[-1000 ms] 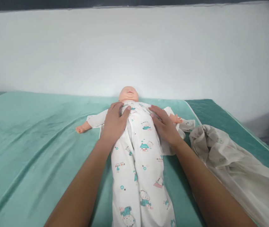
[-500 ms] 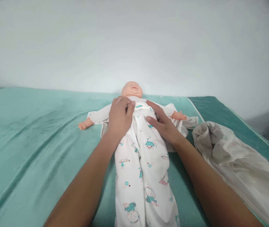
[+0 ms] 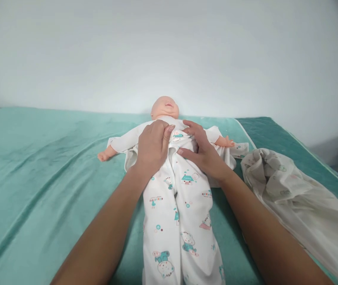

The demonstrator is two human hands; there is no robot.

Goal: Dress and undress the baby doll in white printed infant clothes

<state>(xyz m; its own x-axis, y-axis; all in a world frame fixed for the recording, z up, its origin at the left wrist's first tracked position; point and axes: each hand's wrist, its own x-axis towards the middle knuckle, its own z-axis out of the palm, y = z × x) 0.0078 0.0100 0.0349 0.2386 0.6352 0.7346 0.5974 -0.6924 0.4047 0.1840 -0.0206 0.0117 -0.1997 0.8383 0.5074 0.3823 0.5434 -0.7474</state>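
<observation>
A baby doll lies on its back, arms spread, in a white long-sleeved top. White baby trousers printed with cartoon animals and houses cover its legs and reach up over the belly. My left hand is closed at the waist on the left side, thumb and forefinger pinched together on the trousers' upper edge. On the other side, my right hand rests against the trousers with thumb and fingers apart. My palms hide part of the waist, and the doll's feet are out of view.
A light green cloth with long creases lies beneath the doll, over a darker green surface. A crumpled white printed garment lies to the right. Behind the doll's head rises a pale wall.
My right hand's fingers have bent more and its thumb has moved slightly left. My left hand stays at the waist. The doll's head appears slightly higher in view.
</observation>
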